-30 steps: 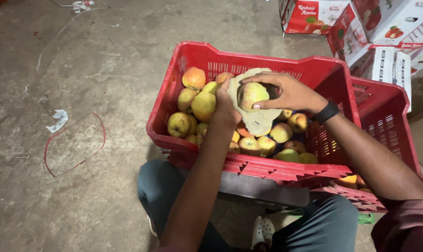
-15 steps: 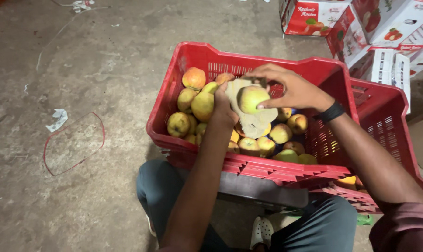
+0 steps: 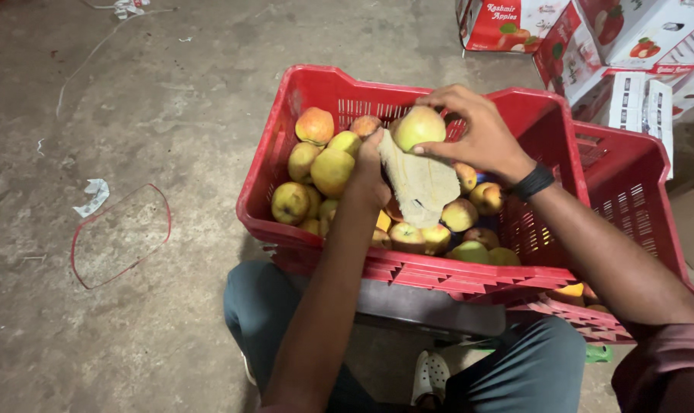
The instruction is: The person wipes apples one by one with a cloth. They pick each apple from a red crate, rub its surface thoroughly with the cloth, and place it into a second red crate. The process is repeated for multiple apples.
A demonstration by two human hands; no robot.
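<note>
Gripping a yellow-green apple [image 3: 418, 127] in my right hand [image 3: 477, 138], I clutch a beige cloth [image 3: 422, 183] with my left hand [image 3: 370, 172] just beside it, above the red crate [image 3: 301, 99].

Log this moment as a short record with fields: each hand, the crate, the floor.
left hand: holds a beige cloth over the crate
right hand: grip on a yellow-green apple, against the cloth's top
crate: red plastic, full of yellow and reddish apples
floor: grey concrete, red wire loop, paper scrap
boxes: printed cartons, top right
</note>
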